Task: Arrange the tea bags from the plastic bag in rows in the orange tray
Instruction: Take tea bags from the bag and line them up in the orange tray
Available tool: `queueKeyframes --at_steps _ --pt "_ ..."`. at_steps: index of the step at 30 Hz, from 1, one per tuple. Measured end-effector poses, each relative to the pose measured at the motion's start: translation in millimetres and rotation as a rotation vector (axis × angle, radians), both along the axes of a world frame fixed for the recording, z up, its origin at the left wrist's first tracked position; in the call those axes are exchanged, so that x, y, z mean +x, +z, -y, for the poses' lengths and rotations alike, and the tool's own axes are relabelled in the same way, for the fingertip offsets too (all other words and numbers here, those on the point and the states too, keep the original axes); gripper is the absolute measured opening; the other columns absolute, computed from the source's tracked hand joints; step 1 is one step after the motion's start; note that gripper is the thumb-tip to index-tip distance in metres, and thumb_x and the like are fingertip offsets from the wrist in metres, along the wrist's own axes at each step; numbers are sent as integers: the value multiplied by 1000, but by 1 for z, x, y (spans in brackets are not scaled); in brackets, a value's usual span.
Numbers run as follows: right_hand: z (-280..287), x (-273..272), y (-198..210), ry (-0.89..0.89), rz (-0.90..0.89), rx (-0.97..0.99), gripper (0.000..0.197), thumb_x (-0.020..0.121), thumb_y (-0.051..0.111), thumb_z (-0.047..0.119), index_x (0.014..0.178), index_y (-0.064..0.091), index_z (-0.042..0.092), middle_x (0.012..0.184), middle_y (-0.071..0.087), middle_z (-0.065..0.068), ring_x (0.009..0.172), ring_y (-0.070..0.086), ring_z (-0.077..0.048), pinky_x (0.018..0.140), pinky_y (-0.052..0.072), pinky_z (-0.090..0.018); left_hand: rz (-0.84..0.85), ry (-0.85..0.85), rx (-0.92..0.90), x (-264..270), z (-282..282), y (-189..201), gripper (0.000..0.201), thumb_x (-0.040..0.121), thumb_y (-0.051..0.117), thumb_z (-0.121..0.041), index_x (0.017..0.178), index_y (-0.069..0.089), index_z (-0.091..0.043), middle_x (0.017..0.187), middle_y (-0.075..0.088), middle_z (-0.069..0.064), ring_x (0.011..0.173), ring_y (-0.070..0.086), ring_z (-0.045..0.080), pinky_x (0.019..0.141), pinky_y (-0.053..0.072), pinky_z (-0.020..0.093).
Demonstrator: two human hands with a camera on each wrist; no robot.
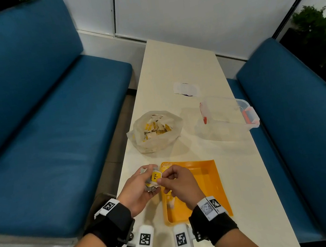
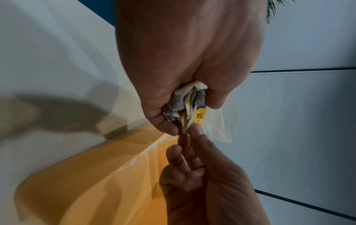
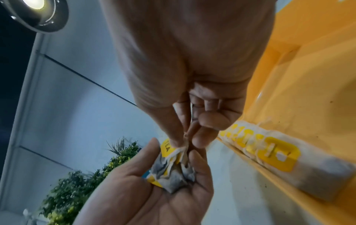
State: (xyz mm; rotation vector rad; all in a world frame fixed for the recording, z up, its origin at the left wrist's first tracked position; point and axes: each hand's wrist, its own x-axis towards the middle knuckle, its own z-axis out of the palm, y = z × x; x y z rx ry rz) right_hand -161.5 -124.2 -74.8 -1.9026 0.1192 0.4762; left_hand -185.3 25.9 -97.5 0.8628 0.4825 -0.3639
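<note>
My left hand (image 1: 146, 180) cups a crumpled bunch of tea bags (image 1: 154, 177) with yellow tags, just left of the orange tray (image 1: 208, 182). My right hand (image 1: 162, 177) pinches one bag of that bunch between thumb and forefinger, above the tray's far left corner. The pinch shows closely in the right wrist view, where the right hand (image 3: 185, 142) grips the paper top of a tea bag (image 3: 173, 172) lying in the left palm. A row of tea bags (image 3: 269, 152) lies along the tray's left wall. The plastic bag (image 1: 155, 130) sits open farther back, with several tea bags inside.
A clear plastic container (image 1: 226, 116) with red clips stands right of the bag, near the table's right edge. A small white and purple packet (image 1: 185, 88) lies farther back. Blue bench seats (image 1: 45, 140) flank the narrow cream table (image 1: 244, 174).
</note>
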Motion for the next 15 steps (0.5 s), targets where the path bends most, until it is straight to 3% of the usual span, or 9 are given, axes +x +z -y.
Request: queueKeyframes --at_steps 5,9,15 --pt "0 3 6 -31 3 38 12 83 74 5 82 62 6 69 64 -6 53 61 -15 44 41 -20 63 -6 39 -3 0 3 22 102 60 -30 120 70 -22 100 66 8 79 62 22 71 53 34" --pt "5 6 13 -43 16 48 13 83 71 2 78 60 7 71 62 -8 57 60 -18 45 41 -18 63 -10 -8 -5 -2 2 24 100 61 -29 119 68 -16 96 72 5 76 65 21 71 53 34" --pt "12 14 18 -75 47 61 7 85 68 0 89 62 3 72 65 -7 56 63 -19 47 42 -26 91 -56 95 -7 -4 -3 21 87 75 -20 107 68 -18 95 70 4 75 66 13 68 50 30"
